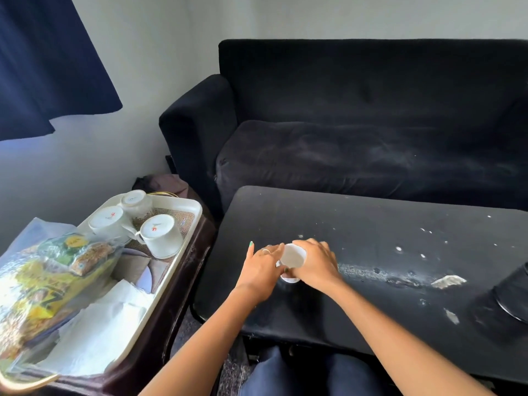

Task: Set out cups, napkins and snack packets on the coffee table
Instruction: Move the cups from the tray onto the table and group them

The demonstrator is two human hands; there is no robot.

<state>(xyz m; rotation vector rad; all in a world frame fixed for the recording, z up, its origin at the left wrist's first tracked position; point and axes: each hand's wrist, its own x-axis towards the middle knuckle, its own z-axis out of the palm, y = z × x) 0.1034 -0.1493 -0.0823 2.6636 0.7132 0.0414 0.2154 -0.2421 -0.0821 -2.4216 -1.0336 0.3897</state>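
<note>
Holding a white cup (pixel 292 257) between both hands, I have it standing upright on the black coffee table (pixel 371 252), toward the table's left end and close to the edge nearest me. My left hand (pixel 261 268) wraps its left side with the fingers curled against the wall and the index finger sticking out away from the cup; my right hand (pixel 315 262) closes over its right side and rim. The cup's open mouth shows between the two hands, and its base touches the tabletop — whether it carries any weight there I cannot tell.

To my left a cream tray (pixel 183 224) sits on a dark side stand (pixel 183 278), just beside the coffee table. Three more white cups lie upside down at the tray's far end: one at the back (pixel 134 202), one to the left (pixel 107 221) and one nearest the table (pixel 160 234), clustered together. White napkins (pixel 103 324) lie in the tray's near part, and yellow-and-green snack packets (pixel 43 281) inside a clear plastic bag rest over the tray's left side.

Pale chipped patches (pixel 447 281) mark the tabletop to the right of my hands. A black sofa (pixel 357 115) stands behind the table, and a dark blue curtain (pixel 48 67) hangs at the upper left.
</note>
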